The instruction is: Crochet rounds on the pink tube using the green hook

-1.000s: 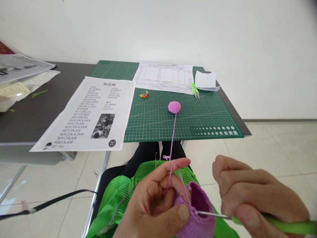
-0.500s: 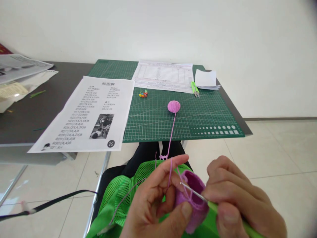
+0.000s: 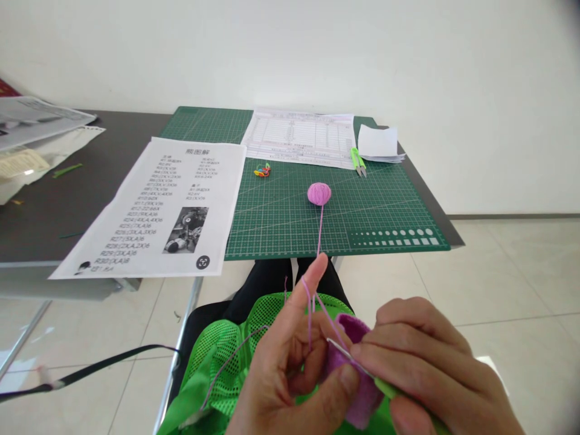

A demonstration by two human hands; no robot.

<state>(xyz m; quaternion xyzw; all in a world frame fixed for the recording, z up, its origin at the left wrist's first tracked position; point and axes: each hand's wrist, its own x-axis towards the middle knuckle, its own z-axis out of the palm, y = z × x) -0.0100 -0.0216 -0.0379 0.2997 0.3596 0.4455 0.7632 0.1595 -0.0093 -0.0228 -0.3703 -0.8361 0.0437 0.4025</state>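
A pink crocheted piece (image 3: 362, 408), hollow like a cup, is pinched between the thumb and fingers of my left hand (image 3: 294, 362). Pink yarn (image 3: 321, 232) loops over that hand's raised index finger and runs back to a yarn ball (image 3: 319, 194) on the mat. My right hand (image 3: 430, 356) grips a crochet hook (image 3: 384, 386) with a green handle and a metal shaft. The hook's tip lies at the near rim of the piece, by the strand from my left index finger. My right fingers cover part of the opening.
A green cutting mat (image 3: 272, 217) lies on a dark table (image 3: 122, 130). On it are a printed pattern sheet (image 3: 181, 181), small coloured stitch markers (image 3: 262, 171), green thread snips (image 3: 357, 162), a form (image 3: 299, 138) and white paper slips (image 3: 377, 142). Green mesh cloth (image 3: 222, 356) covers my lap.
My left index finger has lifted and points more upward, raising the yarn. My right hand has shifted left with the hook, closer to the piece, and now hides more of its opening.
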